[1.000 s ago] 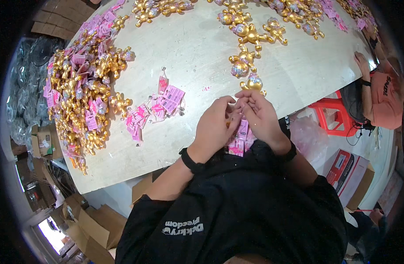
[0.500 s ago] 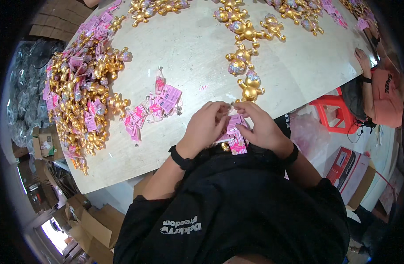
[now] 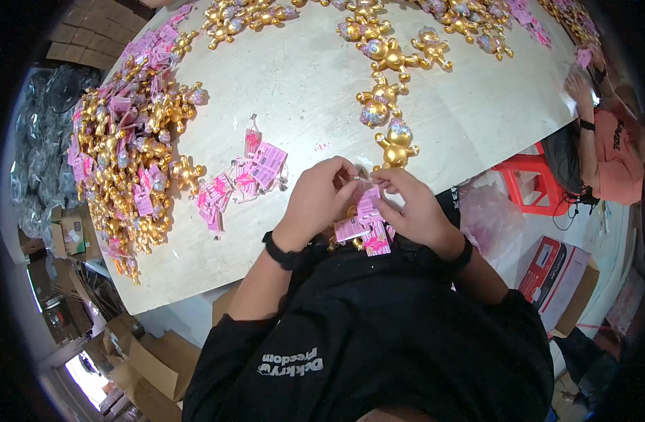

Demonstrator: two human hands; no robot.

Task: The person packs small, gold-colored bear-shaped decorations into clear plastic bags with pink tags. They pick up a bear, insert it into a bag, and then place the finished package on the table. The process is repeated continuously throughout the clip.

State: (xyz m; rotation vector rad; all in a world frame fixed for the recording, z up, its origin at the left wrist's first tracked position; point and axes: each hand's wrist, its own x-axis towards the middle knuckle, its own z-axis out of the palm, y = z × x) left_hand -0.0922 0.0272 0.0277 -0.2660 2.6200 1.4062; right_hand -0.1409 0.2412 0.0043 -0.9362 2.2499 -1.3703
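Note:
My left hand [image 3: 315, 204] has its thumb and forefinger pinched together at the table's near edge, around something too small to make out. Facing it, my right hand [image 3: 415, 214] is closed on the upper end of a pink tag [image 3: 368, 209]. More pink tags, one of them striped [image 3: 376, 241], hang below between my hands. Parts of gold figures show under these tags, against my black shirt. Just beyond my fingers lies a gold bear figure [image 3: 395, 149] with a shiny multicoloured head. A small heap of pink tags [image 3: 245, 179] with clasps lies to the left.
A large pile of gold figures with pink tags [image 3: 136, 155] covers the table's left side. Several gold figures [image 3: 382, 91] run in a line toward the far edge. At right are a red stool [image 3: 530, 186], a carton [image 3: 558, 278] and a co-worker's arm [image 3: 586, 105].
My left hand has drawn slightly back and its fingertips have come together. The tags between my hands have spread apart and show more. My view has shifted slightly.

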